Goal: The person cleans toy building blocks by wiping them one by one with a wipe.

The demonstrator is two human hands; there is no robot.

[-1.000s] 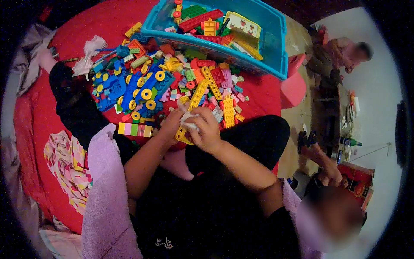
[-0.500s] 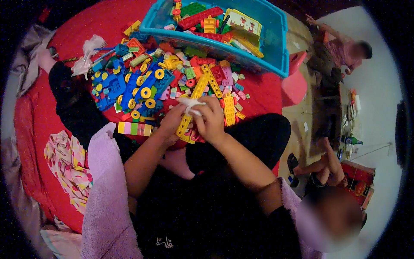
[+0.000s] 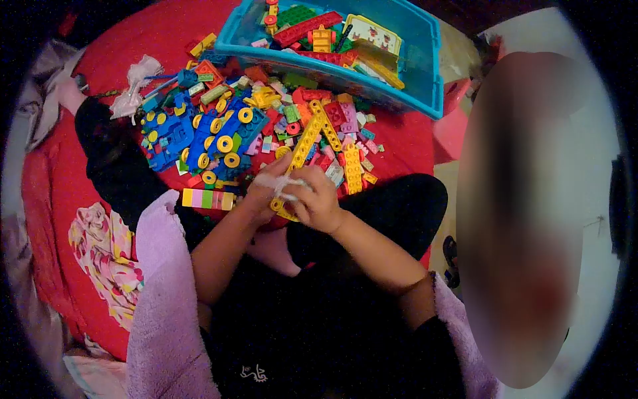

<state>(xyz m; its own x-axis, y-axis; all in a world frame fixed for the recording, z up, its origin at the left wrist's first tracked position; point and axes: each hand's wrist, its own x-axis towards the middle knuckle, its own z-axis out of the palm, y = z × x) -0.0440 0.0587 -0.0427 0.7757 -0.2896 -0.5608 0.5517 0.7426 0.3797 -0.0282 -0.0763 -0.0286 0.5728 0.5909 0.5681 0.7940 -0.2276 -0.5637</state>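
My left hand (image 3: 261, 197) is closed around the lower part of a yellow perforated toy beam (image 3: 306, 141), one leg of an angled yellow frame. My right hand (image 3: 318, 199) is closed on a thin white tissue (image 3: 284, 185), which is blurred and stretches over the beam toward the left fingers. The fingertips of both hands are partly hidden. By my left wrist lies a row of coloured blocks (image 3: 207, 199). A studded yellow block (image 3: 352, 167) rests to the right of my right hand.
Loose building blocks and blue wheeled pieces (image 3: 216, 136) are piled on the red cover (image 3: 60, 266). Behind them stands a blue plastic bin (image 3: 319, 64) with more pieces. A patterned cloth (image 3: 103, 249) lies at left. The right side is largely blurred.
My right hand and the white tissue have moved down and slightly left along the yellow beam. My left hand stays near the same spot. The right background is now blurred over.
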